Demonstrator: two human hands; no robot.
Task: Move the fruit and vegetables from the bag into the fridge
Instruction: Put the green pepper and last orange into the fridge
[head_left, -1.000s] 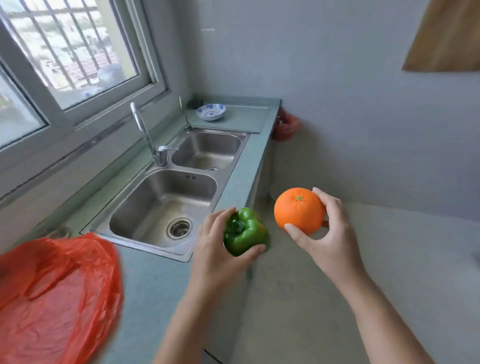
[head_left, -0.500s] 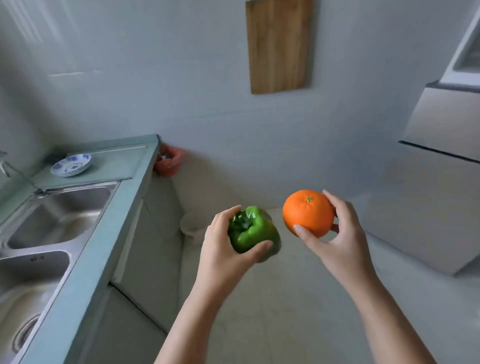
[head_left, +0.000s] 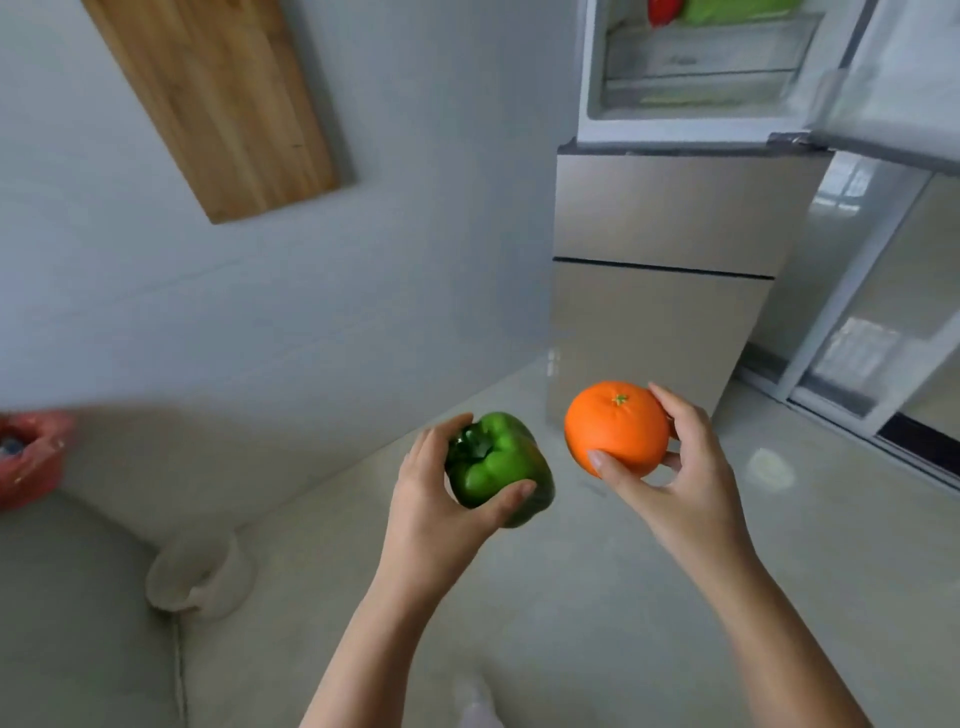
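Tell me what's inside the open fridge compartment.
Open top compartment of the silver fridge: a red item and a green item on a clear shelf, both cropped; anything higher is unseen.

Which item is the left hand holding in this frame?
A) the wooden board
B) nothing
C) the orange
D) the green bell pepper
D: the left hand has thumb and fingers curled round the green bell pepper, while the right hand holds the orange.
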